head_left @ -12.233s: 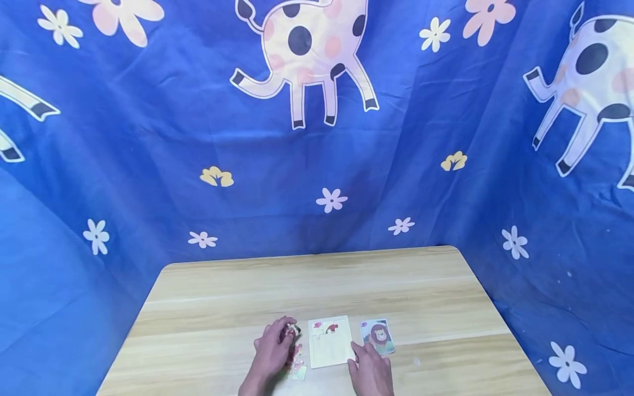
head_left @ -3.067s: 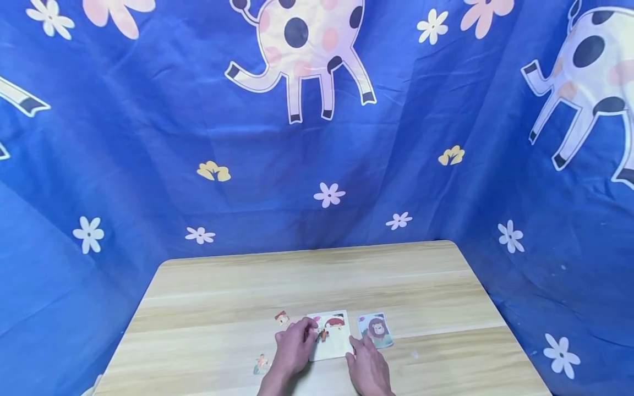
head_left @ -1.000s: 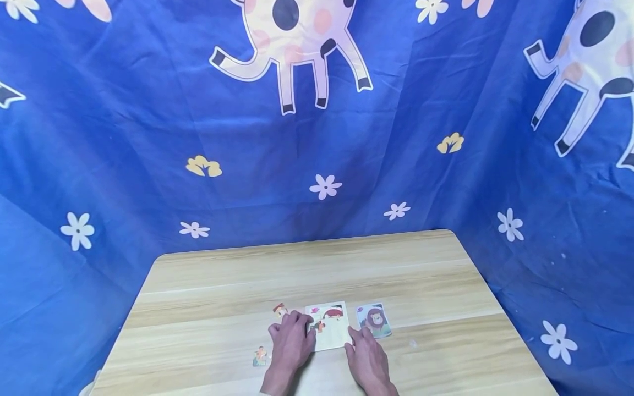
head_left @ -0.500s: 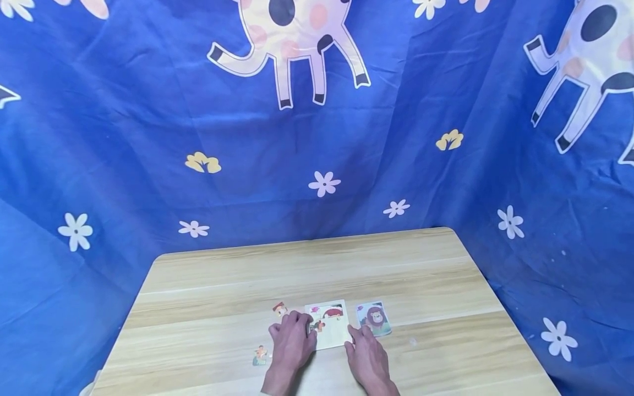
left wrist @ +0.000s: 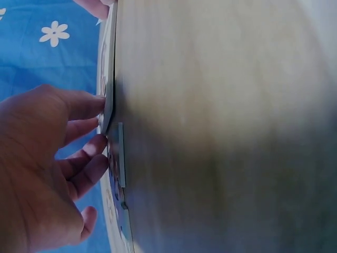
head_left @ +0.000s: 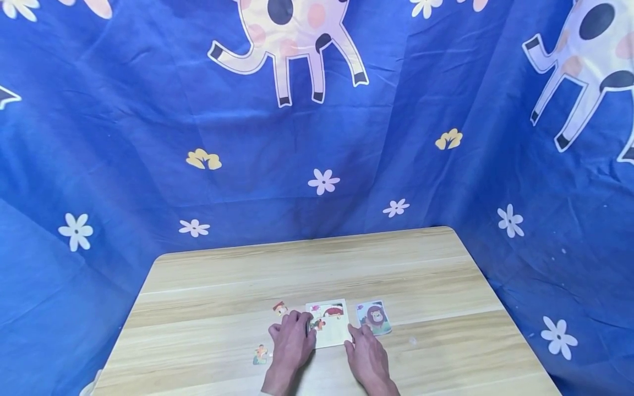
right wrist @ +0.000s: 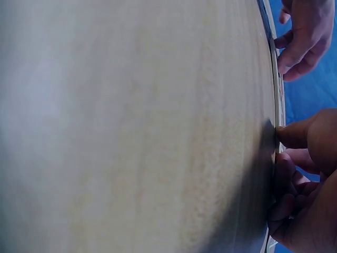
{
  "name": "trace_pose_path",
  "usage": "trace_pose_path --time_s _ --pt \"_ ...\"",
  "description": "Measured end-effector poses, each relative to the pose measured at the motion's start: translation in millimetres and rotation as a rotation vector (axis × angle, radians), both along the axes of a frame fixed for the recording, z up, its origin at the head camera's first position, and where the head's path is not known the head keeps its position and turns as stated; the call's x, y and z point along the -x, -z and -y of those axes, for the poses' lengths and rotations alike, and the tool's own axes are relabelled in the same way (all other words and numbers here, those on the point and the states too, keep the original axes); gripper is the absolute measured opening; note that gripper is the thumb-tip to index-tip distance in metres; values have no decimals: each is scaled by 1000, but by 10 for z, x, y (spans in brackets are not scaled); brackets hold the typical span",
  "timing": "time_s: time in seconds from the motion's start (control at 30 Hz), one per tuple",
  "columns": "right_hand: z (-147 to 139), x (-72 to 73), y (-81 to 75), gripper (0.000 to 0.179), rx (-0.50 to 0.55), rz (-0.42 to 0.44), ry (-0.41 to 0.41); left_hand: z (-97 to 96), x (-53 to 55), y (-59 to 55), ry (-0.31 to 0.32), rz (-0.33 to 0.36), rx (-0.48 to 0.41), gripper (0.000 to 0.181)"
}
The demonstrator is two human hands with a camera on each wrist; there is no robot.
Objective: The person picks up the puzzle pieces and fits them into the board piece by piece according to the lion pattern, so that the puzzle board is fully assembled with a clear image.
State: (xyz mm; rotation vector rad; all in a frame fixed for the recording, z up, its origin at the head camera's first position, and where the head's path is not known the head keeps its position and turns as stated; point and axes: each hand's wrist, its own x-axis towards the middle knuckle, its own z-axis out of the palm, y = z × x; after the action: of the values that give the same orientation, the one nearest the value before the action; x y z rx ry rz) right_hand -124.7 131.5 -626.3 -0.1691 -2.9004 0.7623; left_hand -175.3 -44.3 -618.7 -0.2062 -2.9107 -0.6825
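Observation:
A pale square puzzle board (head_left: 334,338) lies on the table, its upper strip filled with picture pieces. My left hand (head_left: 292,341) is at its left side, thumb and index finger bent around a puzzle piece (head_left: 319,324) with orange and dark green on it. In the left wrist view the left fingertips (left wrist: 97,105) meet the board's edge; the piece itself is mostly hidden there. On the opposite side my right hand (head_left: 367,355) holds the board's right edge between thumb and curled fingers, as the right wrist view also shows.
A lion picture card (head_left: 373,318) lies just right of the board. Loose puzzle pieces lie to the left: one with red (head_left: 280,308) beyond the left hand, another with orange and green (head_left: 260,355) nearer. Blue patterned cloth (head_left: 297,137) hangs around the wooden table (head_left: 223,286).
Since earlier, red and dark pieces fill more of the board's top, and the orange-green piece has come onto its left side. Over the last second the hands barely move.

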Motion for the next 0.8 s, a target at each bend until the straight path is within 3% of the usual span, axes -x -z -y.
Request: trace_pose_path --time_s 0.3,0.6,0.8 --pt "-2 8 10 40 -2 9 2 30 4 -26 42 -36 53 25" --pt "7 33 10 41 -7 -18 11 8 28 -10 7 -34 28 28" --pt "8 35 20 40 -13 -24 14 -4 47 7 2 -39 20 19"
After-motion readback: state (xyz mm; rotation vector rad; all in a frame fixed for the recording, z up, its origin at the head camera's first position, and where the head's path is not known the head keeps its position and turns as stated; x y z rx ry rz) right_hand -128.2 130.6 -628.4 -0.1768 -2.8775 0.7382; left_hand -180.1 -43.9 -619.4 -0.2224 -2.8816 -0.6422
